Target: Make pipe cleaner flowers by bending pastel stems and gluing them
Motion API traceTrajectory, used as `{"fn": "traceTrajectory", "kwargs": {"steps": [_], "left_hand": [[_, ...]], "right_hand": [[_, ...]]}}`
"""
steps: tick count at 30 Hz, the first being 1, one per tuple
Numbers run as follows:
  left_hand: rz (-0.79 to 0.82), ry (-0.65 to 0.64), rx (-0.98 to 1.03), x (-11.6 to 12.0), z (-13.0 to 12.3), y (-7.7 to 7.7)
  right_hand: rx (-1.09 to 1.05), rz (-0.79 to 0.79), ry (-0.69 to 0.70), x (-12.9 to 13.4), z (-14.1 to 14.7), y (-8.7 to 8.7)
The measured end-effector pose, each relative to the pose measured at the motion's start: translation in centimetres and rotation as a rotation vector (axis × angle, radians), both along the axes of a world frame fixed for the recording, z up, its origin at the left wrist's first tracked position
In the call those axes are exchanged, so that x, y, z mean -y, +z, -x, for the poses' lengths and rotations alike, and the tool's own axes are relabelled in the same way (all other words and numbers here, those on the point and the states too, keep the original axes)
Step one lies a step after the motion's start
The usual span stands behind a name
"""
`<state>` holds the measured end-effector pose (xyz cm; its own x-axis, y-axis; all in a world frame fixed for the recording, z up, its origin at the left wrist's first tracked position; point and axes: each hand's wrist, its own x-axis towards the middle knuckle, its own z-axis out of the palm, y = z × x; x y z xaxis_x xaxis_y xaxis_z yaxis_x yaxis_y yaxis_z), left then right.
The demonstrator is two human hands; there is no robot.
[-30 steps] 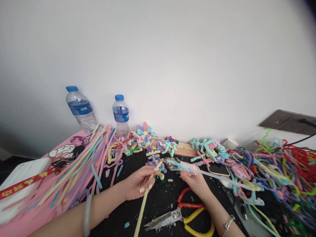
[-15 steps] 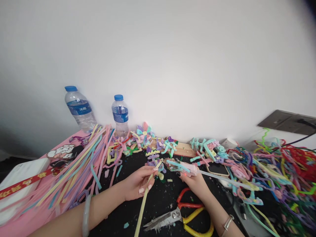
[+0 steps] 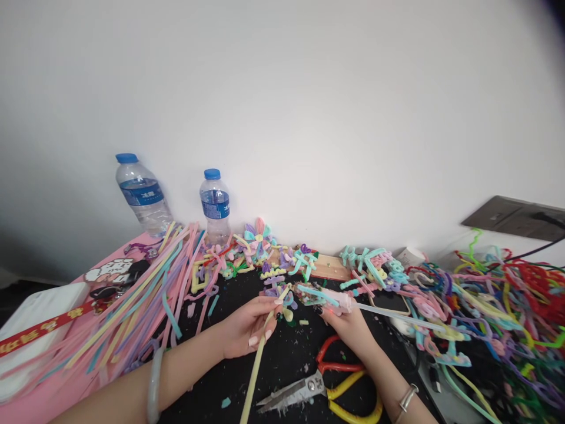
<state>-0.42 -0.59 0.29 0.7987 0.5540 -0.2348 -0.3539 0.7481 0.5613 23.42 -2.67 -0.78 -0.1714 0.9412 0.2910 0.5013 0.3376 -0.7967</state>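
In the head view, my left hand [image 3: 253, 327] pinches a long pale yellow stem [image 3: 255, 374] near its upper end; the rest hangs down toward the front. My right hand [image 3: 342, 315] is wrapped round a pale pink glue gun [image 3: 338, 301] with a small red light and a clear glue stick [image 3: 397, 317] out of its back. The gun's nozzle points left, close to the stem's tip, and a light blue strip lies along its front. Scissors [image 3: 311, 386] with red and yellow handles rest open on the black mat [image 3: 229, 365] below the hands.
Two water bottles [image 3: 143, 197] [image 3: 215, 206] stand by the wall. Fuzzy stems [image 3: 145, 294] cover the pink left side, beside a white box [image 3: 39, 312]. Finished fuzzy shapes [image 3: 304, 260] line the back. A tangle of coloured stems [image 3: 507, 306] fills the right, under a wall socket [image 3: 507, 218].
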Motion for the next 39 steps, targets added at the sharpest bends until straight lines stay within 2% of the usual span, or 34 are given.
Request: {"fn": "traceTrajectory", "kwargs": {"steps": [15, 24, 39], "left_hand": [[0.001, 0.004, 0.006, 0.1, 0.0, 0.1], [-0.031, 0.012, 0.009, 0.0, 0.0, -0.5], [-0.058, 0.017, 0.004, 0.0, 0.0, -0.9]], "right_hand": [[-0.035, 0.06, 0.018, 0.1, 0.2, 0.3], [-0.066, 0.061, 0.062, 0.2, 0.5, 0.9], [0.01, 0.032, -0.021, 0.1, 0.0, -0.2]]}}
